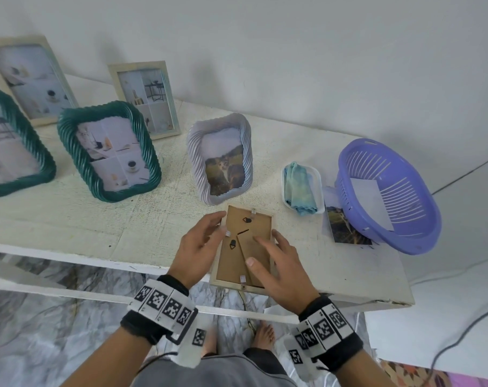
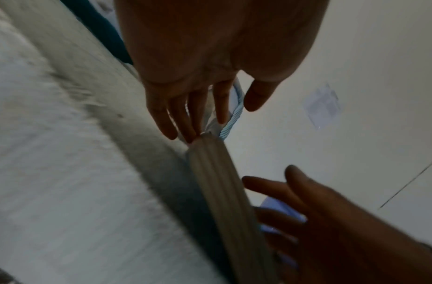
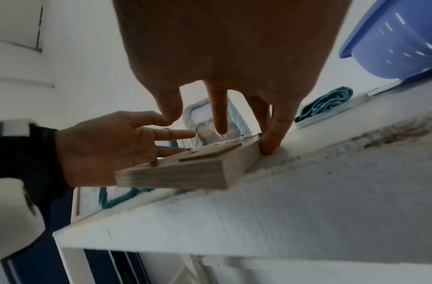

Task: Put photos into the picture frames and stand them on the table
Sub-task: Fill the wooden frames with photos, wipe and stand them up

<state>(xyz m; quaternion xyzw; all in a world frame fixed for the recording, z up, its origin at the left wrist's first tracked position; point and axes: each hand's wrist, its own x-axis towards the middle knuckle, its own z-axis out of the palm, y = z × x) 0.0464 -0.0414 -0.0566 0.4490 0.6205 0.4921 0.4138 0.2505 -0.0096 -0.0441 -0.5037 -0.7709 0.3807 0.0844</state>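
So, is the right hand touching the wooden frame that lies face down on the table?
Touching. In the right wrist view, the right hand's fingertip presses against the far corner of the wooden frame.

Two ribbed dark green frames (image 1: 108, 152) at left, cream frames (image 1: 145, 100) behind them, a pale lilac ribbed frame (image 1: 220, 159) at centre, a brown-backed frame (image 1: 244, 247) below it, a blue-green mottled cloth (image 1: 300, 188), a purple slotted basket (image 1: 388, 194) at right, on a white table (image 1: 69, 219).

6 frames (image 1: 244, 244), 1 basket (image 1: 388, 194)
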